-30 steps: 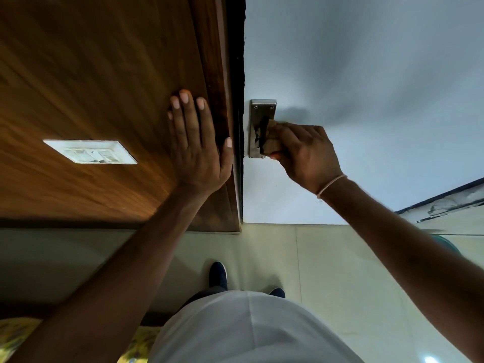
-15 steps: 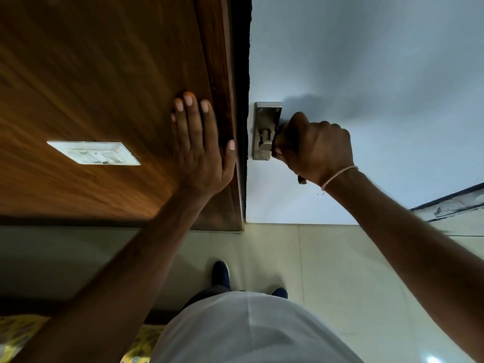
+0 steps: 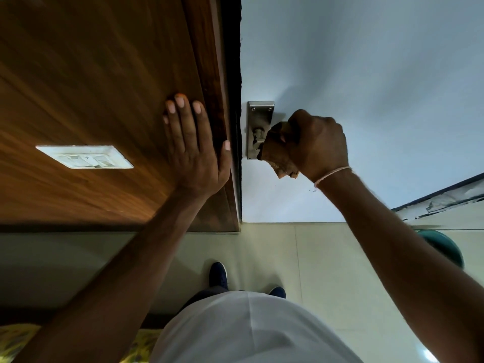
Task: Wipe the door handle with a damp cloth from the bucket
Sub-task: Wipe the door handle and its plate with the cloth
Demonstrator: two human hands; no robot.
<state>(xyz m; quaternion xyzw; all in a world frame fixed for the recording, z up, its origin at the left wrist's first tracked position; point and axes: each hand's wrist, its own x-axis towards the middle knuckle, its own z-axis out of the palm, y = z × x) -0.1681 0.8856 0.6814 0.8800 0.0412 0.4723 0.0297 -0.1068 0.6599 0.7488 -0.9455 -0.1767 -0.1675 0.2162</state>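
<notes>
Brown cloth (image 3: 279, 153), clamped in right hand (image 3: 318, 144) fingers, presses the door handle (image 3: 258, 133); left hand (image 3: 193, 150) lies flat, fingers together, on wood panel (image 3: 91, 87).

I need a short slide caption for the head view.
Right hand rubs a brown cloth on the door handle; left hand braces the wooden panel.

Single head view, close, looking down along door (image 3: 366, 74).

Domestic interior, doorway area, wood-grain wall panel (image 3: 91, 74) with white switch plate (image 3: 84, 156), pale painted door (image 3: 366, 87) with steel handle plate (image 3: 259, 119), cream floor tiles (image 3: 314, 258), green bucket (image 3: 442, 247).
</notes>
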